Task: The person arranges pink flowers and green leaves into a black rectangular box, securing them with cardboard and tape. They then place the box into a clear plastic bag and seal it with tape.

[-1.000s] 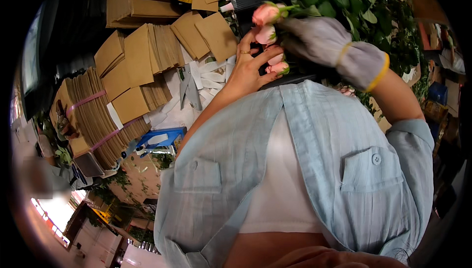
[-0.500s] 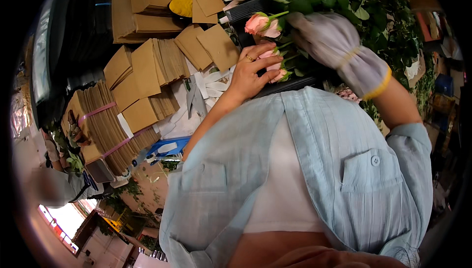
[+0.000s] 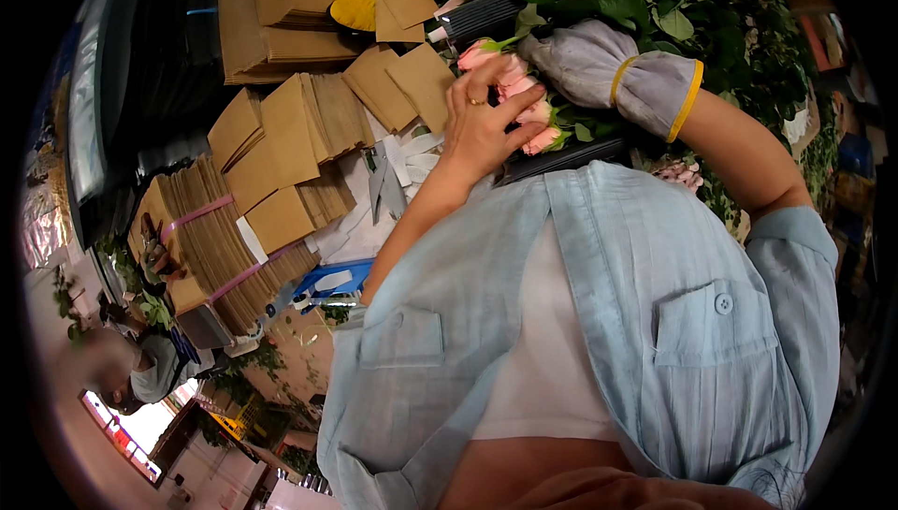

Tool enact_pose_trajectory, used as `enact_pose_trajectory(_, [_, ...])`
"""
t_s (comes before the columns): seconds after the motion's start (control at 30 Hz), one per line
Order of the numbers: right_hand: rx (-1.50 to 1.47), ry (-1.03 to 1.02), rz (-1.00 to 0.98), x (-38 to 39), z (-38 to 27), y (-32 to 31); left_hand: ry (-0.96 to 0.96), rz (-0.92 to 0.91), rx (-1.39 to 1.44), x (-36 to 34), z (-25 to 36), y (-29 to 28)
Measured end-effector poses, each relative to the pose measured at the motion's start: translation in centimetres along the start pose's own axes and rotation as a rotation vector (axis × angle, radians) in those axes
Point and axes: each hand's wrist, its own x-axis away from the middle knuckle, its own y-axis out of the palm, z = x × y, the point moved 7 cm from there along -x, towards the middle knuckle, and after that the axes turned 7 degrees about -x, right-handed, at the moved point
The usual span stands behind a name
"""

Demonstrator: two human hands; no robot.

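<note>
I note left hand (image 3: 475,126) touching roses (image 3: 535,110), fingers spread; gloved right hand (image 3: 578,63) adjacent, finger state indeterminable.

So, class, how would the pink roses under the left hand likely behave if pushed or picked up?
The pink roses would likely bruise easily, as their petals look thin and soft. They may shift separately when pushed, since their heads lie side by side with no band visible. Each head is probably light, being made of layered petals.
</note>
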Motion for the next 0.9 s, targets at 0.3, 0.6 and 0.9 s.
enact_pose_trajectory(0.3, [0.107,-0.210,0.581,2.1,-2.3,-5.8,-0.065,-0.023,0.070,-0.5,-1.7,0.4])
enact_pose_trajectory(0.6, [0.327,-0.081,0.788,2.2,-0.8,-9.2,-0.063,-0.018,-0.027,-0.7,-1.1,0.6])
enact_pose_trajectory(0.9, [0.137,-0.133,0.703,5.7,-0.3,-9.2,-0.134,-0.199,0.146,-3.0,-2.9,1.2])
